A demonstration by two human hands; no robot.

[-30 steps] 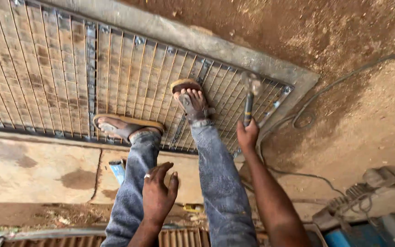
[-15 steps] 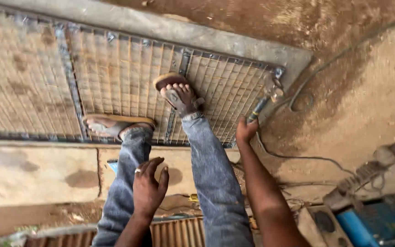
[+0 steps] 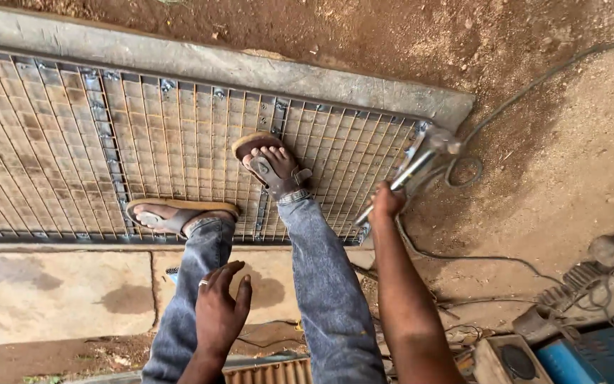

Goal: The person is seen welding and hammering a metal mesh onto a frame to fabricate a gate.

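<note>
The metal mesh grate (image 3: pixel 58 149) lies flat on the ground at the left, framed in grey steel, and runs across to the red dirt at the right. Your left sandalled foot (image 3: pixel 172 215) rests on its near edge; your right foot (image 3: pixel 271 167) stands further in, on the mesh. Your left hand (image 3: pixel 220 313) lies on your left thigh, over the blue jeans (image 3: pixel 325 284), fingers loosely spread, a ring on one finger, holding nothing. Your right hand (image 3: pixel 386 203) is closed around the handle of a hammer (image 3: pixel 410 171). The hammer's head sits at the grate's far right corner, blurred; contact with the frame cannot be determined. A dark cable (image 3: pixel 506 107) loops across the dirt just beside that corner. A blue machine (image 3: pixel 595 355) sits at the lower right, well apart from the grate.
</note>
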